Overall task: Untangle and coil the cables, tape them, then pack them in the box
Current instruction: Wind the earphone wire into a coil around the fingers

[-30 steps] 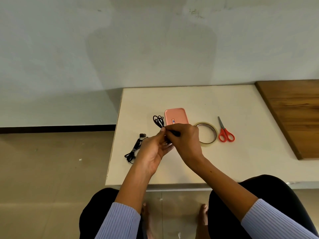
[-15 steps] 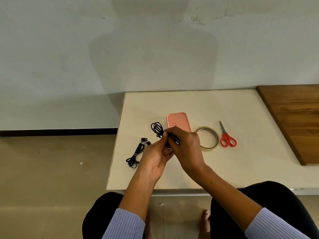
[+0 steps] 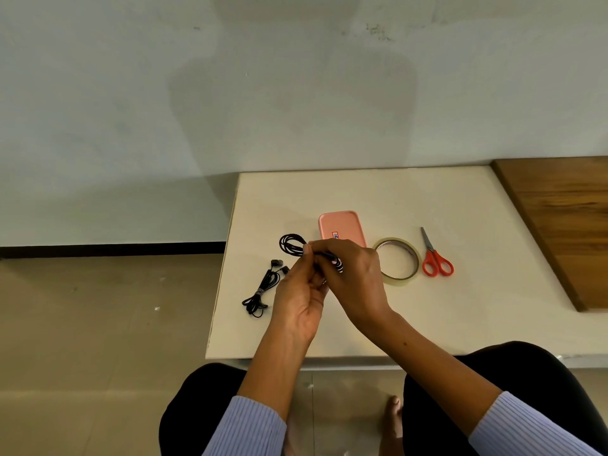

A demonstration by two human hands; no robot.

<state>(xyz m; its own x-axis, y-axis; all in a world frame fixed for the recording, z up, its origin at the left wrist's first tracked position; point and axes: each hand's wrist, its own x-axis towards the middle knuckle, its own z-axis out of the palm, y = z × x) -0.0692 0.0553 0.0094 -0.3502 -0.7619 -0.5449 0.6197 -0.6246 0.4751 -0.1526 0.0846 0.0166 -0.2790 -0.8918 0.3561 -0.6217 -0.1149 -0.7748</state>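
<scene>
Where hands (image 3: 332,278) meet, black cable (image 3: 291,244) half-hidden.

On the table (image 3: 329,192) the box (image 3: 340,225) lies toward the far side, near the middle. To its right lies the tape roll (image 3: 398,258), and further right, apart from the roll, the scissors (image 3: 434,258). Left of the box, the coiled cable (image 3: 291,244) is held above the table between the left hand (image 3: 297,297) and the right hand (image 3: 352,281), which meet in front of the box. The earphones (image 3: 263,286) lie on the table near its left edge, left of the left hand. A wooden board (image 3: 559,225) lies at the right end of the table.
</scene>
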